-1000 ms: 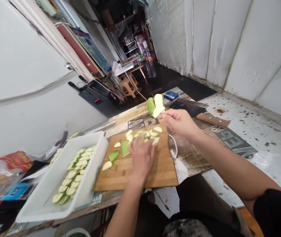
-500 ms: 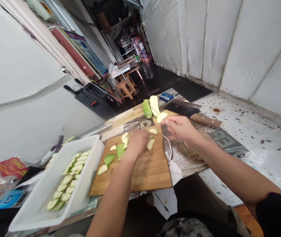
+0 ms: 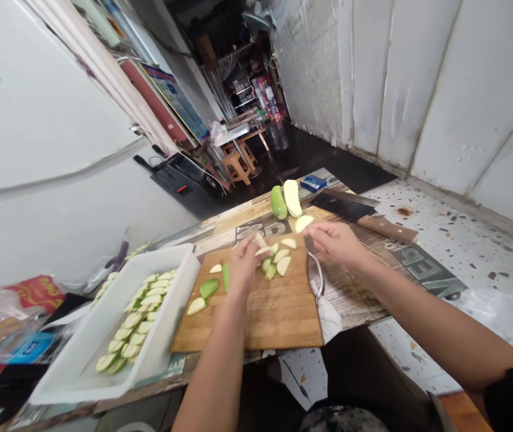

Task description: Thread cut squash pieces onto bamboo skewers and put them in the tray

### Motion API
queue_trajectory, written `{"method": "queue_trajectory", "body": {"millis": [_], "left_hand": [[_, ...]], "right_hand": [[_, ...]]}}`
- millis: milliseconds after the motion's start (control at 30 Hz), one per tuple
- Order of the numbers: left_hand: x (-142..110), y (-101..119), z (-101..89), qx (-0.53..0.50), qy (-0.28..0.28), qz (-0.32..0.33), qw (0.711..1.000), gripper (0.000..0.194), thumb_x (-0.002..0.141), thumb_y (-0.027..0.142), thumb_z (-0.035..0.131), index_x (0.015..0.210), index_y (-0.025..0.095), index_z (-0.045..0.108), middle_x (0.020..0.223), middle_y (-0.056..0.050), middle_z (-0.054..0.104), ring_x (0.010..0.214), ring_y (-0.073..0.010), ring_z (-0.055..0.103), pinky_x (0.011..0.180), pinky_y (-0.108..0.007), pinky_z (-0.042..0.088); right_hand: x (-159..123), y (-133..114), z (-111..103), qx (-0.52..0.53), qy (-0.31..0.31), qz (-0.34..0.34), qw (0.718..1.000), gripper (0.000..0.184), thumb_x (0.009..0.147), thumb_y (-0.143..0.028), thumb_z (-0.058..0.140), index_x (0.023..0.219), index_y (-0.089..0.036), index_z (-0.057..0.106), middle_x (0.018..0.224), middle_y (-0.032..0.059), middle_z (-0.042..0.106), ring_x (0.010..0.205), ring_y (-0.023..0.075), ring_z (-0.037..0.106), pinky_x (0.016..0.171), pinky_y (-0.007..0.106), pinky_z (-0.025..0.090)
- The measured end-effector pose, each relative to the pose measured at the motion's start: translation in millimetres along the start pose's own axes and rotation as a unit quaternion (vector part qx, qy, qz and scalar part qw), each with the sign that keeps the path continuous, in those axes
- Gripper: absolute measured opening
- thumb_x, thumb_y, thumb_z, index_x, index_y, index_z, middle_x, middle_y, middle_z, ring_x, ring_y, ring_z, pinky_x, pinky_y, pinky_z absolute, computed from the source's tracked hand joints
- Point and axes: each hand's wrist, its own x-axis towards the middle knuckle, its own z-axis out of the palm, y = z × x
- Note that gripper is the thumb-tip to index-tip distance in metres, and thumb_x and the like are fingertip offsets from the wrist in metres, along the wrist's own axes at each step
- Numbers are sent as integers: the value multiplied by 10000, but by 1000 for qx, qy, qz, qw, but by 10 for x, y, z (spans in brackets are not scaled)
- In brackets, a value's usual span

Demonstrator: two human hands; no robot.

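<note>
R hand (image 3: 338, 245) has thumb + fingertips pinched tog. at the edge of a pale slice (image 3: 303, 224), held up just past the board's far R corner. L hand (image 3: 242, 271) is low over the cutting board (image 3: 285, 321), fingers curled round pale pcs; can't tell if clamped on one or just touching.

Loose slices (image 3: 283, 266) lie on the board just R of L hand; a green-skinned pc (image 3: 209, 288) + a cut slice (image 3: 196, 306) lie L of it. Farther L of L hand: white tray (image 3: 71, 354) w/ rows of slices (image 3: 137, 324).

Beyond R hand, slightly L: a green veg (image 3: 278, 203) next to a pale cut half (image 3: 292, 198). Blue box (image 3: 314, 183) is farther out. Cleaver (image 3: 386, 229), dark blade + wooden handle, is on the tabletop (image 3: 355, 294) beyond R hand, to its R.
</note>
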Motion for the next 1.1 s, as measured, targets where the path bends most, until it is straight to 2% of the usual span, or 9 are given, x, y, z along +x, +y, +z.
{"method": "queue_trajectory", "body": {"millis": [100, 233, 333, 433, 567, 667, 800, 933, 1100], "left_hand": [[-80, 49, -222, -34, -11, -7, 999, 214, 750, 159, 576, 963, 153, 594, 830, -76, 656, 794, -168, 633, 599, -228, 505], [-138, 111, -590, -95, 47, -21, 994, 116, 771, 138, 559, 883, 128, 585, 803, -64, 640, 651, -113, 628, 446, -128, 450], [-177, 135, -816, -160, 67, -36, 984, 71, 782, 95, 534, 827, 99, 589, 737, -58, 622, 576, -73, 590, 478, -127, 467], [-220, 146, -959, -210, 70, -52, 974, 111, 773, 61, 535, 857, 110, 588, 761, -62, 626, 631, -82, 596, 570, -171, 505], [-259, 146, -1060, -225, 73, -43, 971, 110, 754, 45, 549, 819, 129, 578, 746, -40, 613, 666, -90, 599, 600, -190, 511], [-256, 133, -1119, -199, 65, -2, 978, 132, 741, 33, 557, 825, 132, 580, 708, -20, 591, 595, -55, 563, 509, -122, 461], [-232, 112, -1187, -158, 86, 33, 983, 79, 729, 70, 597, 800, 103, 584, 699, -27, 580, 524, -22, 502, 427, -78, 382], [-210, 113, -1214, -194, 81, -15, 977, 32, 779, 115, 557, 752, 99, 559, 659, -17, 539, 489, -19, 460, 385, -84, 348], [-177, 140, -1210, -308, 70, -121, 941, 111, 857, 154, 451, 781, 109, 518, 641, 1, 485, 454, -8, 418, 376, -83, 347]], "right_hand": [[-55, -44, 113, -99, -68, -29, 992, 229, 783, -299, 476, 754, -130, 628, 418, -69, 379, 365, 52, 303, 381, 186, 228], [-112, -74, 383, -239, -175, -119, 948, 244, 798, -242, 459, 679, -141, 647, 576, -5, 557, 533, 95, 466, 513, 206, 328], [-127, 7, 609, -277, -226, -140, 923, 253, 810, -210, 436, 729, -144, 666, 633, 14, 611, 582, 115, 508, 558, 217, 345], [-131, 169, 767, -272, -249, -150, 918, 261, 822, -203, 414, 787, -140, 665, 652, 19, 619, 585, 120, 514, 565, 221, 353], [-154, 370, 817, -248, -244, -134, 928, 255, 831, -226, 411, 823, -140, 651, 653, 17, 614, 579, 122, 516, 545, 217, 360], [-175, 432, 788, -234, -268, -130, 926, 247, 831, -220, 417, 833, -144, 652, 732, 34, 646, 623, 128, 542, 569, 221, 377], [-178, 442, 771, -246, -289, -133, 915, 251, 834, -215, 415, 831, -151, 657, 708, 35, 642, 599, 127, 534, 556, 228, 370], [-166, 445, 787, -254, -289, -127, 914, 258, 837, -224, 410, 819, -150, 656, 716, 42, 639, 603, 132, 529, 556, 235, 363], [-162, 434, 794, -261, -300, -123, 909, 261, 836, -235, 406, 782, -142, 644, 633, 24, 588, 553, 119, 484, 527, 228, 338]]}}
